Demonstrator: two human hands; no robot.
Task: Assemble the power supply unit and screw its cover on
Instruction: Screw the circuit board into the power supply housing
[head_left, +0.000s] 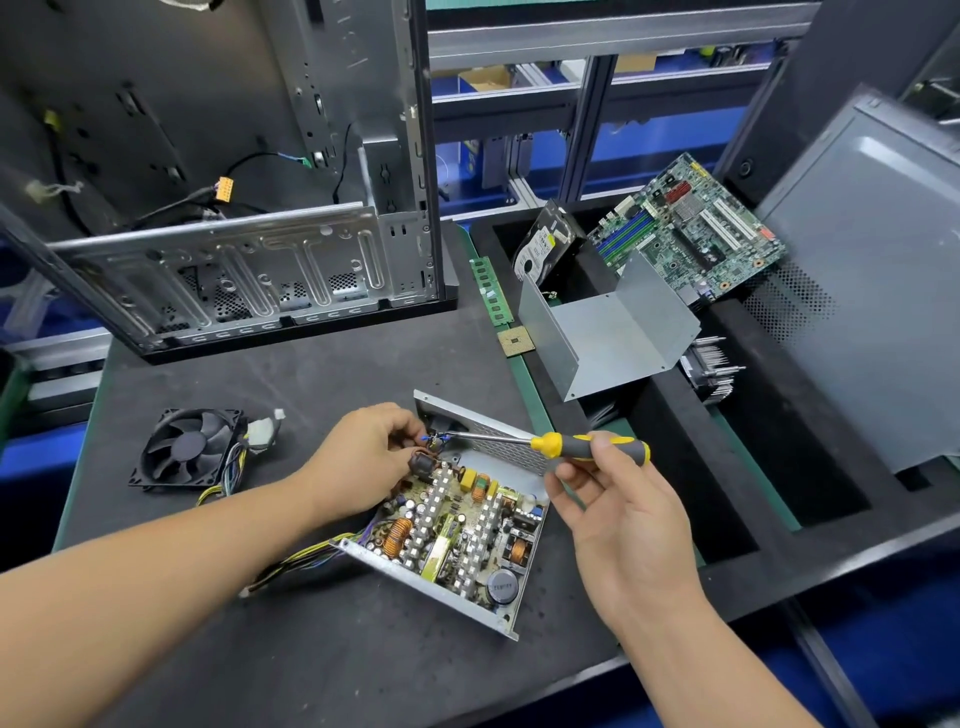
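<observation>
While gripped: screwdriver (587, 446), right hand (618, 512).

Open worktop (322, 379) across mid-frame, between computer case (249, 208) at upper left and power supply unit (457, 525) below centre. Fan (189, 448) blocking the left approach; metal cover (608, 332) and foam tray wall (670, 415) hemming the right. Bare worktop along the lower centre.

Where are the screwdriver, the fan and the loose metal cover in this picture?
screwdriver (587, 446): head view, on its yellow and grey handle.
fan (188, 447): head view, on its hub.
cover (608, 332): head view, on its flat middle panel.
</observation>
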